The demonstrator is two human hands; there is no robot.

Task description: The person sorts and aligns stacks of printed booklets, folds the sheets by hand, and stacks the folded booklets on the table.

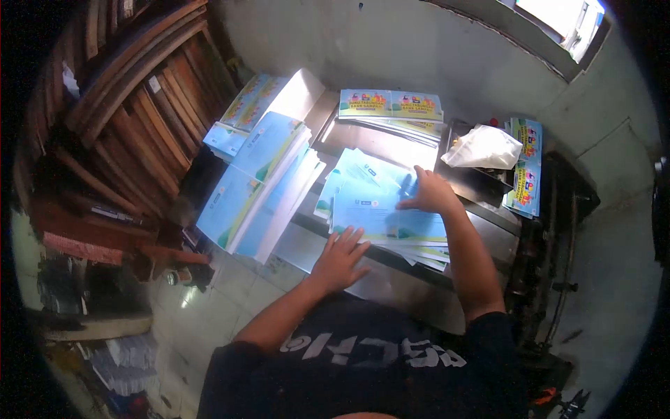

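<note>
Nearest the camera is your dark shirt (363,363), and beyond it your left hand (340,260) spreads its released fingers at the near edge of the printed sheets (370,209), while your right hand (434,192) reaches over their far right part, thumb and forefinger parted. The sheets lie unevenly layered on the metal table (296,246), between the taller stack (255,183) and the white bundle (481,146); you seem to be steadying or adjusting them, which calls for light, even pressure. Your right forearm (474,265) hides their right edge, and the small print is illegible.
</note>
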